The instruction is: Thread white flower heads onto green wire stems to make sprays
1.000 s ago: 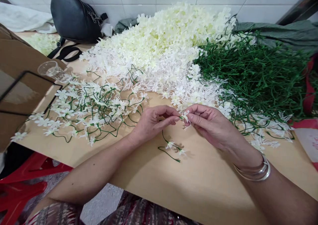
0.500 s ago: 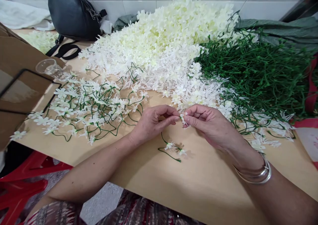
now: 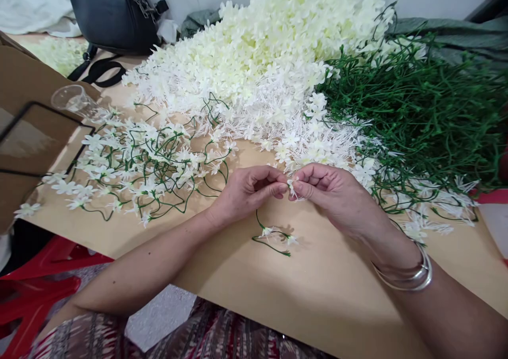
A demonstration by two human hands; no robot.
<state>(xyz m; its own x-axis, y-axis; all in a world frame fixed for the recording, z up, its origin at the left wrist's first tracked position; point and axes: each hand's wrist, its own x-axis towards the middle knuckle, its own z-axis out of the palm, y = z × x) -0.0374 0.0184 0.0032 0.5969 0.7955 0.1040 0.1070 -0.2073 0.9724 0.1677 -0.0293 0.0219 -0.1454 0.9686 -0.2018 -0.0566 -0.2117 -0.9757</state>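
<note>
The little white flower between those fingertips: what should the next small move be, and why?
Probably a gentle push of the white flower toward the left hand by the right hand. Both hands pinch close to it, and the green sprig, apparently rising to the left hand, already bears two similar flowers.

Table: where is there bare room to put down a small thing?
The table's widest bare patch lies between the forearms, from the loose sprigs to the near edge. A narrower strip separates the left forearm from the stemmed flowers. Crowded: the far side, under white blossoms and green stems.
</note>
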